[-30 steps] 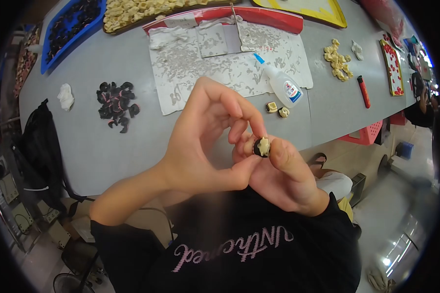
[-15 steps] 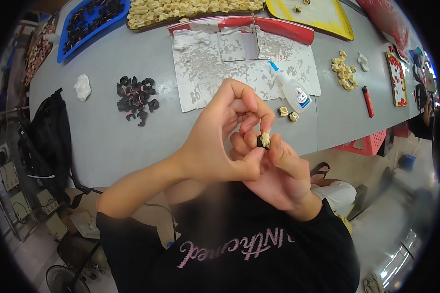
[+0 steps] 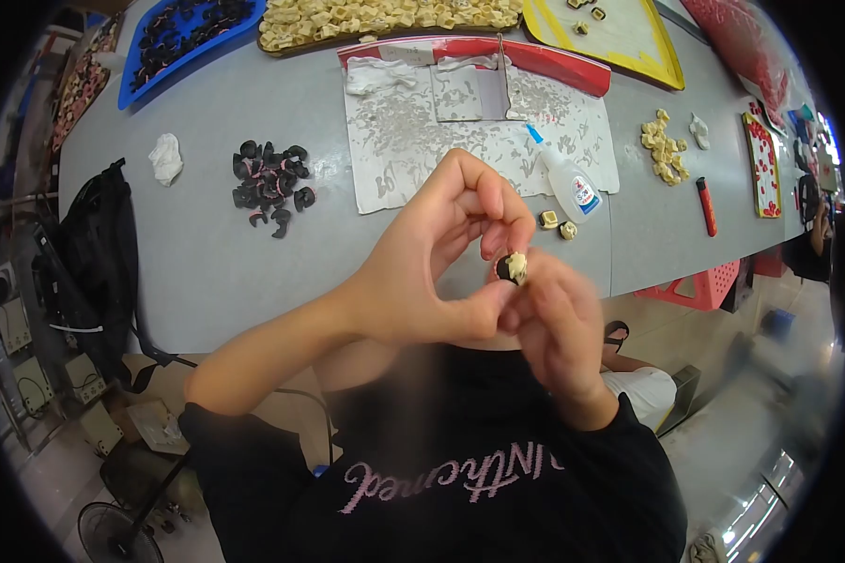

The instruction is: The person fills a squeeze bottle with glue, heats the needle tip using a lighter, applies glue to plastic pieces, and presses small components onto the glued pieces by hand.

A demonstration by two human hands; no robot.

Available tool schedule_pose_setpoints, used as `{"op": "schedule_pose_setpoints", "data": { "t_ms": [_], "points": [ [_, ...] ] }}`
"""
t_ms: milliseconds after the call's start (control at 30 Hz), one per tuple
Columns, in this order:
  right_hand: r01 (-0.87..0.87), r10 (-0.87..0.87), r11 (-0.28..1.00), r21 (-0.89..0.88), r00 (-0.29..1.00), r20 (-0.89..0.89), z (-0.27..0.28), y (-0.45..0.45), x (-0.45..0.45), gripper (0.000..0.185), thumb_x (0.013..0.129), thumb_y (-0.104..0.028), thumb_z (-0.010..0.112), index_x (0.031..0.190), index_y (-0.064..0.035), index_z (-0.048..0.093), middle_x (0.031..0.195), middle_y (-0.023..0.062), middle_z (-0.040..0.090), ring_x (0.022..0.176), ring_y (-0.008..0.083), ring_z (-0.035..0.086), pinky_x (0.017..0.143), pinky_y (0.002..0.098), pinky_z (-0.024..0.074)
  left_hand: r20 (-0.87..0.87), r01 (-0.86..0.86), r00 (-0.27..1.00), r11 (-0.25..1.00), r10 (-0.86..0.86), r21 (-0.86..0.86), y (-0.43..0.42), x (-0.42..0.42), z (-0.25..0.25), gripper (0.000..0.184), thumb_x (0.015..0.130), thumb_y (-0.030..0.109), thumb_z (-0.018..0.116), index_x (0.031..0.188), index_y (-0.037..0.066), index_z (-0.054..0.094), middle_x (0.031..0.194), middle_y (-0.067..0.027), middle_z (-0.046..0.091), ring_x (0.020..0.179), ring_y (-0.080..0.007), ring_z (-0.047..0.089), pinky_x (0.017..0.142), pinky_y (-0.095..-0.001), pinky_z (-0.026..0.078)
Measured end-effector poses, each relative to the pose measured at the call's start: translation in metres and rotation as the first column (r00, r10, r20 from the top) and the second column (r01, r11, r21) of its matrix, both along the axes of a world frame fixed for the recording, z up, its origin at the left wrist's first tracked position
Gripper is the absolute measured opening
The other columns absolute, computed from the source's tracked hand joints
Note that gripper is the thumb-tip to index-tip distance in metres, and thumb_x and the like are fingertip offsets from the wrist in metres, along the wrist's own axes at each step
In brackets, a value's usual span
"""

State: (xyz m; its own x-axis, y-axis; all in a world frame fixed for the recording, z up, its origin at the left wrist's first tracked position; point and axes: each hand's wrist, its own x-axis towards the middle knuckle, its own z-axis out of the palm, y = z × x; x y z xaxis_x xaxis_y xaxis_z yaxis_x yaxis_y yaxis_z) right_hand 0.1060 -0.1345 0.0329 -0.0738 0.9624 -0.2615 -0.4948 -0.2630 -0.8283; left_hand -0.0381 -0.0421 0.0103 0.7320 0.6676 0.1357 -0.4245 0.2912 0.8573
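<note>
A small black-and-cream piece (image 3: 513, 268) sits between the thumb and bent forefinger of my left hand (image 3: 432, 253), which is closed on it. My right hand (image 3: 563, 319) is close against the right side of the piece. Its fingers are curled and smeared by motion, so their grip is unclear. Just beyond the hands lie two small cream-and-dark pieces (image 3: 559, 224). A glue bottle (image 3: 574, 188) with a blue tip lies on the stained white sheet (image 3: 394, 150).
Black curved pieces (image 3: 270, 183) lie at left, cream pieces (image 3: 664, 147) at right beside a red marker-like stick (image 3: 706, 206). At the back are a blue tray (image 3: 131, 92), cream pieces in a tray (image 3: 385, 21) and a yellow tray (image 3: 671, 70). A black bag (image 3: 94, 253) hangs at left.
My right hand has shifted and turned beside the piece, with its fingers now blurred. My left hand keeps its pinch. The view has shifted slightly.
</note>
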Motion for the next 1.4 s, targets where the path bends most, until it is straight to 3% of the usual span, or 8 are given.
{"op": "schedule_pose_setpoints", "data": {
  "t_ms": [33, 100, 133, 200, 300, 667, 1200, 1400],
  "points": [
    [0.054, -0.081, 0.992, 0.116, 0.967, 0.243, 0.000, -0.001, 0.005, 0.026, 0.082, -0.019, 0.065, 0.098, -0.0012, 0.054, 0.093, 0.0052, 0.051, 0.079, 0.0146, 0.049, 0.065, 0.0253, 0.0389, 0.004, 0.032, 0.999, 0.996, -0.032, -0.080, 0.000, 0.000, 0.002, 0.048, 0.064, 0.010, 0.064, 0.097, 0.011, 0.029, 0.091, -0.0065, 0.045, 0.077, -0.0096, 0.036, 0.072, -0.0231, 0.033],
    [-0.064, -0.446, 0.802, 0.594, 0.597, 0.667, -0.008, 0.004, 0.012, 0.028, 0.074, -0.013, 0.072, 0.094, -0.0020, 0.056, 0.091, 0.0069, 0.053, 0.079, 0.0164, 0.050, 0.063, 0.0243, 0.0389, 0.019, 0.093, 0.996, 0.967, -0.091, -0.236, 0.001, -0.001, 0.008, 0.047, 0.066, 0.014, 0.065, 0.096, 0.011, 0.029, 0.091, -0.0062, 0.045, 0.078, -0.0100, 0.037, 0.073, -0.0238, 0.033],
    [-0.047, -0.567, 0.730, 0.681, 0.513, 0.644, -0.003, 0.008, 0.009, 0.038, 0.062, -0.011, 0.079, 0.094, -0.0043, 0.060, 0.094, 0.0090, 0.055, 0.082, 0.0200, 0.051, 0.067, 0.0263, 0.0400, 0.039, 0.127, 0.992, 0.953, -0.121, -0.276, 0.002, -0.002, 0.010, 0.046, 0.066, 0.015, 0.065, 0.096, 0.011, 0.030, 0.091, -0.0059, 0.045, 0.079, -0.0099, 0.038, 0.074, -0.0239, 0.034],
    [-0.181, -0.585, 0.711, 0.680, 0.386, 0.714, 0.007, 0.018, 0.007, 0.040, 0.061, -0.016, 0.079, 0.095, -0.0054, 0.062, 0.098, 0.0085, 0.055, 0.085, 0.0214, 0.050, 0.071, 0.0283, 0.0402, 0.080, 0.200, 0.980, 0.912, -0.183, -0.358, 0.002, -0.002, 0.011, 0.045, 0.066, 0.018, 0.066, 0.095, 0.011, 0.031, 0.092, -0.0052, 0.046, 0.082, -0.0099, 0.041, 0.076, -0.0240, 0.035],
    [-0.317, -0.575, 0.684, 0.657, 0.320, 0.753, 0.010, 0.024, 0.008, 0.040, 0.059, -0.017, 0.076, 0.096, -0.0071, 0.065, 0.101, 0.0082, 0.058, 0.091, 0.0240, 0.050, 0.078, 0.0327, 0.0392, 0.169, 0.322, 0.946, 0.873, -0.278, -0.368, 0.005, -0.006, 0.001, 0.036, 0.071, 0.001, 0.058, 0.096, 0.009, 0.034, 0.098, -0.0051, 0.044, 0.087, -0.0094, 0.044, 0.073, -0.0239, 0.041],
    [-0.389, -0.610, 0.637, 0.666, 0.274, 0.744, -0.003, 0.031, 0.002, 0.017, 0.075, -0.020, 0.065, 0.082, -0.0054, 0.062, 0.090, 0.0070, 0.059, 0.087, 0.0266, 0.049, 0.079, 0.0369, 0.0407, 0.141, 0.328, 0.945, 0.857, -0.296, -0.397, 0.007, -0.006, -0.001, 0.032, 0.070, 0.001, 0.056, 0.095, 0.008, 0.036, 0.095, -0.0029, 0.042, 0.088, -0.0090, 0.045, 0.070, -0.0236, 0.044],
    [-0.360, -0.612, 0.626, 0.691, 0.322, 0.722, -0.001, 0.032, 0.004, 0.028, 0.062, -0.010, 0.069, 0.088, -0.0022, 0.062, 0.091, 0.0091, 0.059, 0.083, 0.0248, 0.054, 0.075, 0.0338, 0.0380, 0.189, 0.308, 0.949, 0.862, -0.251, -0.403, 0.003, -0.002, -0.002, 0.038, 0.073, -0.002, 0.058, 0.103, 0.006, 0.036, 0.097, -0.0039, 0.045, 0.087, -0.0079, 0.045, 0.068, -0.0205, 0.041],
    [-0.128, -0.666, 0.682, 0.720, 0.299, 0.683, -0.011, 0.019, 0.040, 0.028, 0.066, 0.001, 0.071, 0.093, 0.0007, 0.063, 0.088, 0.0115, 0.058, 0.079, 0.0243, 0.054, 0.069, 0.0308, 0.0437, 0.044, 0.013, 0.999, 0.988, -0.006, -0.156, 0.004, 0.005, -0.001, 0.042, 0.076, 0.006, 0.068, 0.110, 0.004, 0.042, 0.103, -0.0078, 0.053, 0.090, -0.0107, 0.051, 0.078, -0.0238, 0.043]
  ]
}}
